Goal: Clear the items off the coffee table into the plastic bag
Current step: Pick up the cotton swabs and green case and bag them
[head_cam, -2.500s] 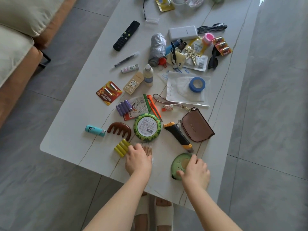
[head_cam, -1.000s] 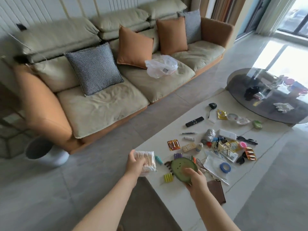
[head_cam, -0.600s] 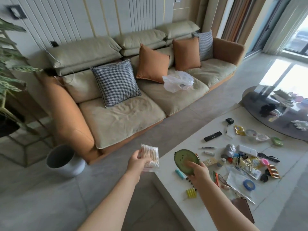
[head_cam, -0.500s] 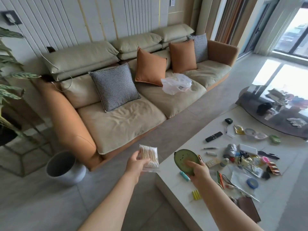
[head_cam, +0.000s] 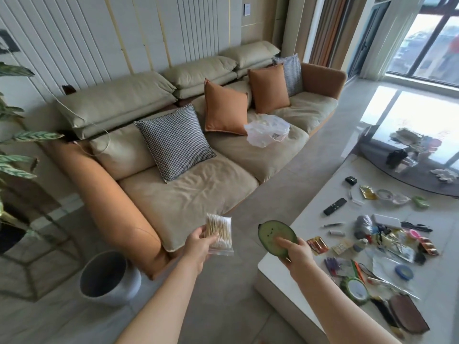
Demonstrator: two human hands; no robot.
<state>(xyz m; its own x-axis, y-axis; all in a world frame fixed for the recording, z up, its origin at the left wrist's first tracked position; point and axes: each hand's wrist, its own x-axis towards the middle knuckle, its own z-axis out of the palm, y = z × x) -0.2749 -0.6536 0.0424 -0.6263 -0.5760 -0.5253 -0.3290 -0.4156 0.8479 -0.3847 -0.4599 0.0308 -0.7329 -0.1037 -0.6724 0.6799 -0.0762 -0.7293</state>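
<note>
My left hand (head_cam: 197, 247) grips a clear packet of cotton swabs (head_cam: 219, 233), held up over the floor. My right hand (head_cam: 296, 254) holds a green avocado-shaped item (head_cam: 274, 235), thumb on its face, above the near-left corner of the white coffee table (head_cam: 285, 281). The clear plastic bag (head_cam: 267, 129) lies crumpled on the sofa seat, far ahead of both hands. Several small items still lie on the table: a black remote (head_cam: 334, 206), a round green mirror (head_cam: 354, 290), a brown pouch (head_cam: 408, 312), blue tape (head_cam: 404, 271).
A beige and orange sofa (head_cam: 198, 184) with cushions stands ahead. A grey round bin (head_cam: 106, 279) sits on the floor at left, beside a plant (head_cam: 15, 150). A dark round table (head_cam: 412, 167) stands at right. Grey tiled floor lies between sofa and table.
Both hands lifted the swab packet and the avocado item off the table. The view swung from the tabletop up to the sofa and bag, and both hands have moved toward the sofa.
</note>
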